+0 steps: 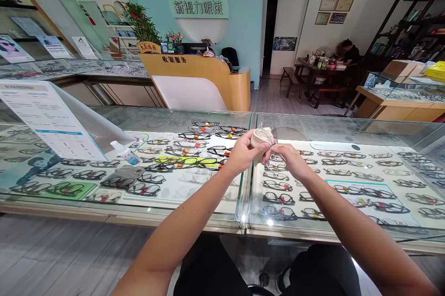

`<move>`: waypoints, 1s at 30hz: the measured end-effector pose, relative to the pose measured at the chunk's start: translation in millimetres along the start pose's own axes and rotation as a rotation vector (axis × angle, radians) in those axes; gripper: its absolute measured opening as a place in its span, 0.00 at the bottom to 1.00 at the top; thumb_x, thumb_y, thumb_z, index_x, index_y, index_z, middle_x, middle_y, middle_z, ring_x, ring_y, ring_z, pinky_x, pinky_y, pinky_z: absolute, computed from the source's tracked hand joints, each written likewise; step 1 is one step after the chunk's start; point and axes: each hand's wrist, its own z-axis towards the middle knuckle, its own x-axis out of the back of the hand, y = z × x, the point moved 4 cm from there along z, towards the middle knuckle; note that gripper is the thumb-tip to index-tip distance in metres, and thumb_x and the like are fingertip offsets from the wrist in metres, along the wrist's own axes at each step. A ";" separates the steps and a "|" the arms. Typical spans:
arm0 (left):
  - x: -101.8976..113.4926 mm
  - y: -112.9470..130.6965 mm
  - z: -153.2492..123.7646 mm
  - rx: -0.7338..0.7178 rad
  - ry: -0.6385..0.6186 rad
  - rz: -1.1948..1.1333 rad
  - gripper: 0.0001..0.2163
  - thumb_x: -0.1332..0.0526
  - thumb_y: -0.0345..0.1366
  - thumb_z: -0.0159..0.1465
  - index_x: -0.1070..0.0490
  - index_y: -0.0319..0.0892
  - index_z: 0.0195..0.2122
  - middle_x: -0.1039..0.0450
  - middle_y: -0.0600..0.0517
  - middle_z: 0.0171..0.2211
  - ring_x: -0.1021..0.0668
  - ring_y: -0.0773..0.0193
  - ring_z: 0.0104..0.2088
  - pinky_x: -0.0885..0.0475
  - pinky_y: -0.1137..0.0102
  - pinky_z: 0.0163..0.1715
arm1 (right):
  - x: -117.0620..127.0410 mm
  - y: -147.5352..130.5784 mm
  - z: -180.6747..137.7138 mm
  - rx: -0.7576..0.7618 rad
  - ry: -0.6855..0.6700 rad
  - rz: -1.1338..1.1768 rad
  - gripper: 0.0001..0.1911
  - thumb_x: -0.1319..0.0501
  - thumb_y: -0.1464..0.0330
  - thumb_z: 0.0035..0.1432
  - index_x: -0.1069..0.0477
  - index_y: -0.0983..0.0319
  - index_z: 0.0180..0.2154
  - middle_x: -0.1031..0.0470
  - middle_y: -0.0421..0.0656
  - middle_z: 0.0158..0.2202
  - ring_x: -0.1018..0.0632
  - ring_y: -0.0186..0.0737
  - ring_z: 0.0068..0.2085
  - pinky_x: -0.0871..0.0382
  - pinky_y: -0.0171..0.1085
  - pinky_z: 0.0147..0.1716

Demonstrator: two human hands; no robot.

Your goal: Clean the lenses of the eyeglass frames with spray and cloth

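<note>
Above the seam of the glass counter (255, 117), both of my hands meet around a bunched cream cloth (263, 135). My left hand (246, 151) grips the cloth with the thumb across its near side. The fingers of my right hand (285, 155) are pinched at the cloth's right lower edge. A thin clear or metallic piece, perhaps part of a spectacle frame, shows at the top of the cloth; most of it is hidden. On the glass to the left is a small white bottle (127, 153) with a blue label.
A folded white sign (52, 115) stands on the left counter. Rows of spectacles (278, 185) lie under the glass. Beyond are a wooden reception desk (194, 73), a bench (292, 78) and a person (350, 53) at a dark table. Boxes (403, 69) sit on the right display case.
</note>
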 end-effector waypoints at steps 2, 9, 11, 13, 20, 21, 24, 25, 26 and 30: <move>-3.3 1.0 -1.2 0.002 0.057 0.004 0.20 0.28 0.53 0.66 0.27 0.41 0.43 0.23 0.54 0.23 0.24 0.65 0.20 0.27 0.70 0.26 | -3.4 -0.2 -0.2 -0.005 -0.001 -0.016 0.21 0.45 0.61 0.68 0.19 0.58 0.28 0.18 0.43 0.30 0.21 0.46 0.38 0.30 0.43 0.48; 0.3 -0.4 -0.2 0.024 0.122 -0.031 0.26 0.33 0.62 0.67 0.23 0.40 0.40 0.24 0.53 0.21 0.24 0.65 0.18 0.27 0.69 0.24 | -8.5 -2.3 -2.4 0.012 0.029 -0.034 0.21 0.44 0.61 0.70 0.18 0.58 0.30 0.16 0.43 0.33 0.20 0.47 0.41 0.32 0.44 0.51; 6.2 -3.6 1.8 0.021 0.155 -0.056 0.27 0.33 0.63 0.66 0.21 0.39 0.41 0.20 0.50 0.26 0.23 0.64 0.21 0.26 0.69 0.26 | -5.0 -2.4 -2.3 0.010 0.039 0.015 0.21 0.44 0.60 0.71 0.19 0.58 0.30 0.15 0.44 0.34 0.20 0.47 0.41 0.32 0.44 0.51; 12.6 -6.3 3.8 0.016 0.210 -0.065 0.28 0.32 0.63 0.65 0.19 0.38 0.43 0.18 0.48 0.30 0.20 0.63 0.26 0.25 0.69 0.30 | 2.6 -3.8 -2.1 0.009 0.082 0.056 0.21 0.44 0.60 0.71 0.19 0.58 0.29 0.15 0.45 0.34 0.20 0.48 0.40 0.31 0.45 0.50; 11.6 -11.6 3.1 0.145 0.171 -0.004 0.31 0.29 0.65 0.61 0.18 0.37 0.44 0.17 0.47 0.34 0.19 0.60 0.34 0.28 0.70 0.36 | 29.1 -14.8 -3.9 0.070 0.397 0.135 0.19 0.40 0.56 0.68 0.18 0.58 0.30 0.20 0.47 0.48 0.22 0.50 0.52 0.31 0.43 0.49; 9.5 -11.9 2.0 0.161 0.148 0.007 0.31 0.29 0.65 0.61 0.18 0.37 0.43 0.18 0.48 0.33 0.20 0.61 0.34 0.29 0.70 0.36 | 28.5 -14.5 -3.7 0.071 0.402 0.131 0.19 0.39 0.55 0.68 0.18 0.58 0.30 0.22 0.47 0.51 0.23 0.50 0.54 0.30 0.43 0.49; 3.8 -12.0 -1.0 0.180 0.077 0.053 0.30 0.31 0.65 0.63 0.20 0.37 0.39 0.22 0.50 0.30 0.24 0.63 0.31 0.33 0.70 0.34 | 23.3 -11.4 -2.8 0.077 0.369 0.130 0.20 0.38 0.51 0.68 0.17 0.57 0.33 0.26 0.47 0.54 0.25 0.52 0.59 0.31 0.44 0.52; 2.4 -11.7 -1.6 0.176 0.054 0.071 0.30 0.32 0.65 0.63 0.22 0.38 0.37 0.23 0.51 0.29 0.26 0.64 0.30 0.34 0.70 0.33 | 21.4 -10.1 -2.6 0.076 0.352 0.130 0.20 0.38 0.50 0.69 0.16 0.57 0.34 0.26 0.47 0.55 0.25 0.52 0.60 0.31 0.44 0.53; 1.2 -11.3 -2.1 0.170 0.033 0.089 0.30 0.33 0.66 0.64 0.23 0.38 0.35 0.25 0.52 0.28 0.28 0.65 0.30 0.35 0.70 0.33 | 19.8 -8.9 -2.5 0.072 0.339 0.128 0.21 0.37 0.49 0.69 0.16 0.56 0.36 0.26 0.47 0.55 0.26 0.53 0.60 0.31 0.45 0.55; -1.3 -12.6 -3.4 0.179 -0.026 0.146 0.31 0.35 0.67 0.65 0.25 0.38 0.33 0.28 0.51 0.28 0.29 0.64 0.31 0.36 0.69 0.35 | 16.9 -6.6 -3.0 0.047 0.309 0.121 0.22 0.37 0.46 0.67 0.16 0.56 0.39 0.25 0.46 0.54 0.25 0.53 0.60 0.31 0.47 0.59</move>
